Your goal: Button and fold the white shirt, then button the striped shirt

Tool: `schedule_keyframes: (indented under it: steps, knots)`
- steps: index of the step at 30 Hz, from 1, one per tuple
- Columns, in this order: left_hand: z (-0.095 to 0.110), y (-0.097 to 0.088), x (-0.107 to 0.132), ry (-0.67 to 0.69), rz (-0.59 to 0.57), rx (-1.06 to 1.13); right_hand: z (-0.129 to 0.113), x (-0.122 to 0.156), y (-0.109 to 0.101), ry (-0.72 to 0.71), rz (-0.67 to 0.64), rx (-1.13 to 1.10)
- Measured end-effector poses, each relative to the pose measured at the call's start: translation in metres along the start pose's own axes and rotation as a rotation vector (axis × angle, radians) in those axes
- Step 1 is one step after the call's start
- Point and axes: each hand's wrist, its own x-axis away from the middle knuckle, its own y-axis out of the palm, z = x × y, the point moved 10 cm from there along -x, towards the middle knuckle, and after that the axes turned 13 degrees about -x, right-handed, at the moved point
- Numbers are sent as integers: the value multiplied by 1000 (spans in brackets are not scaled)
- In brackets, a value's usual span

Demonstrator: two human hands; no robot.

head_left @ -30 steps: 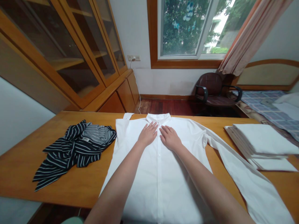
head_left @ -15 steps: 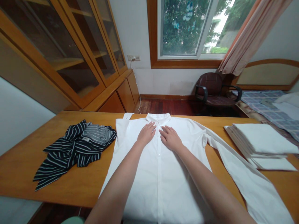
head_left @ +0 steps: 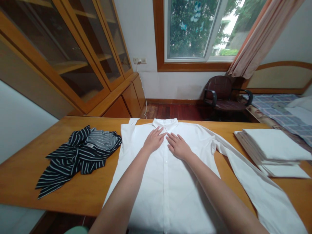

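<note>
A white button-up shirt (head_left: 168,182) lies spread flat on the wooden table (head_left: 80,191), collar away from me. My left hand (head_left: 154,139) rests palm down on the chest just left of the button line, fingers stretched out. My right hand (head_left: 178,145) lies flat just right of the button line, fingers also extended. Both hands press on the cloth below the collar and hold nothing. The shirt's right sleeve (head_left: 255,185) trails out toward the near right edge of the table.
A crumpled navy and white striped garment (head_left: 78,154) lies to the left on the table. A stack of folded white cloth (head_left: 270,148) sits at the right. Behind the table are a wooden glass-door cabinet (head_left: 73,58), a brown armchair (head_left: 223,94) and a window.
Both hands have stayed flat on the shirt's chest, shifting only very slightly. Nothing else has moved.
</note>
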Motion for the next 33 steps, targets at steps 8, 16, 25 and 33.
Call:
schedule_keyframes:
  steps: [8,16,25,33]
  knots:
    - [-2,8,0,-3,-56,-20,69,22,-18,213,5,78]
    - [-2,10,0,0,-89,-35,122,43,-34,388,6,151]
    - [-2,12,0,-5,-93,-43,58,13,-29,399,151,121]
    - [-2,11,0,2,-86,-37,10,-1,6,264,74,38]
